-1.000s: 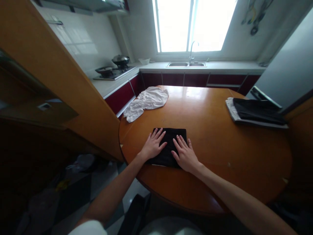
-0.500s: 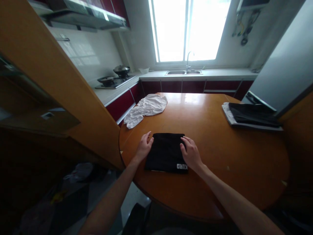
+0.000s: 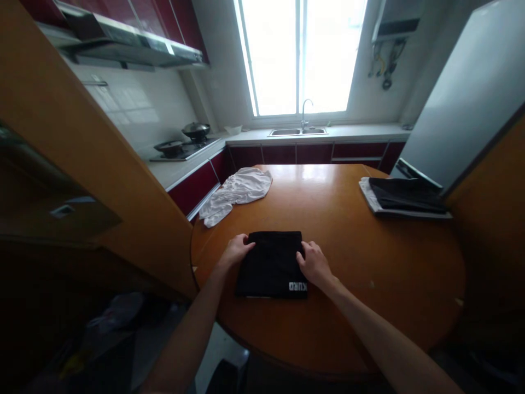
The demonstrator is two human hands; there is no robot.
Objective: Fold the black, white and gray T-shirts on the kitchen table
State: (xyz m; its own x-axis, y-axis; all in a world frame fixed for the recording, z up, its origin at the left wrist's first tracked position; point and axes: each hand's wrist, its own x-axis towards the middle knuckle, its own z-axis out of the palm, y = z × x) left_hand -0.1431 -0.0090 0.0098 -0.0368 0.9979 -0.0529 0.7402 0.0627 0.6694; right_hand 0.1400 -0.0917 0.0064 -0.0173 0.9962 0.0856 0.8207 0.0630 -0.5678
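A black garment (image 3: pixel 271 262), folded into a neat near-square with white letters at its lower right corner, lies flat near the front edge of the table. My left hand (image 3: pixel 236 250) is closed at its upper left edge, thumb on top and fingertips hidden at the side. On the opposite edge, my right hand (image 3: pixel 315 264) pinches the cloth, its thumb resting on the black fabric and its fingers curled along the side.
A crumpled white garment (image 3: pixel 241 189) lies at the table's far left. At the far right is a folded stack of dark and white clothes (image 3: pixel 410 195). The wooden table (image 3: pixel 336 219) has a rounded edge. Beyond it are a sink (image 3: pixel 286 132) and a stove with pans (image 3: pixel 196 130).
Both hands have closed from loosely spread fingers onto the black garment's side edges. The camera view has shifted a little; the garment keeps its place on the table.
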